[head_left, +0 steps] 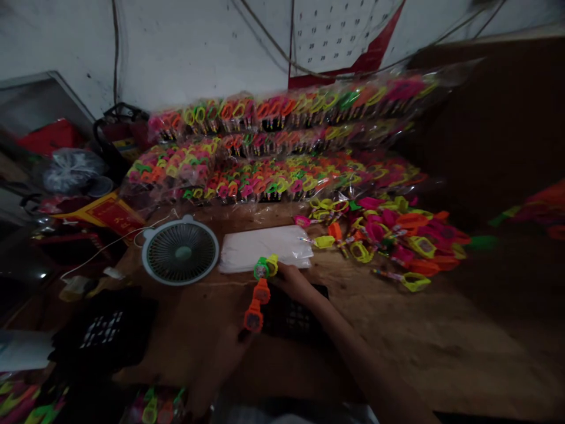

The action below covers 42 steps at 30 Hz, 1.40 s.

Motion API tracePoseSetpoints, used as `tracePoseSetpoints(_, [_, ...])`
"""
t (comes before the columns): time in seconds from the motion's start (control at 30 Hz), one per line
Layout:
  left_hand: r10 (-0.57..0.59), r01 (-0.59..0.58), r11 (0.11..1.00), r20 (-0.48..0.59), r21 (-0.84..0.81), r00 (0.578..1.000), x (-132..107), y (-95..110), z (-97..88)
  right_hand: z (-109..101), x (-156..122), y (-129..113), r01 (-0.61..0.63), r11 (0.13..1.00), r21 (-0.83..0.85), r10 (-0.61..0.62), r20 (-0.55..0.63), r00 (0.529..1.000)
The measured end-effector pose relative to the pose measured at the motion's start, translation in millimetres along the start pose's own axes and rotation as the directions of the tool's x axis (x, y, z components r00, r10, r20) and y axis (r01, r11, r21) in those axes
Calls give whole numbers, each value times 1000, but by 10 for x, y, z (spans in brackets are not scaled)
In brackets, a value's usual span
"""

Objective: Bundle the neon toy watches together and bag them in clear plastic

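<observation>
A short row of bright toy watches stands over a dark, perforated black tray (296,318) in front of me. At the far end of the row, my right hand (291,281) has its fingers closed on a yellow toy watch (272,265), beside a green toy watch (261,268). Nearer to me come an orange toy watch (262,291) and a second orange toy watch (253,318). My left hand (233,341), dim and blurred, pinches the nearest orange one at its lower edge. Its fingertips are partly lost in shadow.
A loose heap of toy watches (397,232) lies right of a stack of clear bags (265,244). Bagged watches (273,176) line the wall. To the left are a round fan (180,250) and black trays (106,327). More watches (152,406) sit at the lower left.
</observation>
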<state>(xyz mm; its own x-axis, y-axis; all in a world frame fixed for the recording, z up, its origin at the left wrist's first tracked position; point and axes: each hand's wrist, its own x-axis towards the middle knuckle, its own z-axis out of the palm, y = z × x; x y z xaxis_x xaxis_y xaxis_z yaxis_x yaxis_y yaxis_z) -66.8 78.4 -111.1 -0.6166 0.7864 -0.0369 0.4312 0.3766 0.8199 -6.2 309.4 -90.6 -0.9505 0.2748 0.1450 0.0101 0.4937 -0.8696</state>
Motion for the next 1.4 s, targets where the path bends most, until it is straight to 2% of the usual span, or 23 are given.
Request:
tracePoseSetpoints(0.07, [9,-9,998,-4,-62,1000,106,82,-177,23,-17,23,-4,1000,26,4,-29,1000])
tracePoseSetpoints(0.13, [-7,-5,993,-93,-118,996,290,228,-331,77,-41,36,-50,998,25,53,-108,993])
tracePoseSetpoints(0.2, [-55,12,981,-217,-195,975,521,430,-404,142,-63,32,-99,995,9,99,-177,979])
tracePoseSetpoints(0.23, [-38,-3,978,-189,-208,981,639,536,-407,171,-72,24,-109,994,2,107,-199,974])
tracePoseSetpoints(0.33, [33,-29,966,9,-258,999,942,771,-327,220,-86,-11,-61,998,3,61,-231,971])
tracePoseSetpoints(0.4, [66,-40,960,87,-277,994,1064,822,-263,215,-88,-24,-26,1000,14,29,-232,972])
tracePoseSetpoints(0.47, [82,-44,957,120,-288,989,1123,804,-225,182,-85,-12,1,999,32,6,-207,978])
tracePoseSetpoints(0.63, [77,-45,951,91,-307,993,1152,709,-195,59,-59,88,116,990,80,-108,-96,989])
tracePoseSetpoints(0.73, [58,-34,948,67,-318,996,1146,696,-160,61,-55,136,149,986,81,-144,-64,988])
tracePoseSetpoints(0.83, [29,-25,945,10,-325,1000,1084,649,-101,145,-66,149,92,996,12,-89,-157,984])
tracePoseSetpoints(0.97, [-43,7,948,-107,-319,993,879,450,-17,276,-80,109,-88,995,-55,66,-321,945])
tracePoseSetpoints(1.03, [-58,25,955,-104,-295,993,773,340,16,328,-87,79,-137,990,-38,114,-369,922])
tracePoseSetpoints(1.13, [-37,24,973,-54,-231,998,692,253,56,387,-109,50,-138,989,-46,105,-432,896])
tracePoseSetpoints(1.27, [-14,10,995,-32,-102,999,737,270,78,402,-135,67,-92,990,-109,36,-437,899])
tracePoseSetpoints(1.4, [27,-28,1000,-41,-11,999,783,299,69,376,-124,103,-61,986,-156,2,-350,937])
